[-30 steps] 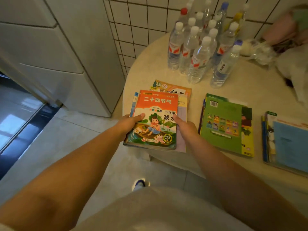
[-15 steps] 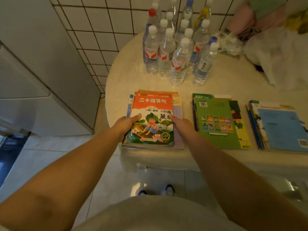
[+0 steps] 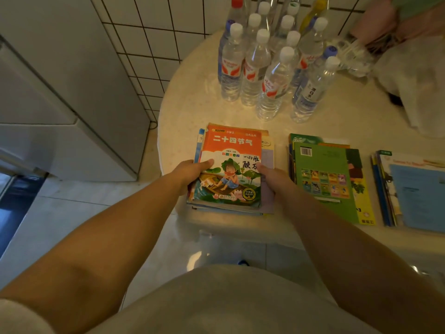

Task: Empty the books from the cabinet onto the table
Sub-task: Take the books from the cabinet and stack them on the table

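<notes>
A stack of books topped by an orange children's book (image 3: 231, 150) lies on the left part of the round cream table (image 3: 190, 100). My left hand (image 3: 190, 173) grips the stack's left edge, thumb on the cover. My right hand (image 3: 271, 179) holds its right edge, thumb on top. To the right lies a second stack with a green back cover (image 3: 325, 179). A third stack with a blue cover (image 3: 416, 189) lies at the table's right side.
Several clear water bottles (image 3: 269, 66) stand close together at the back of the table. A crumpled white plastic bag (image 3: 414, 80) and pinkish cloth sit at the back right. A white cabinet (image 3: 60, 92) stands left of the table, against a tiled wall.
The stack in my two hands has moved from the table's edge further onto the table and now lies flat. The camera has come closer and turned right.
</notes>
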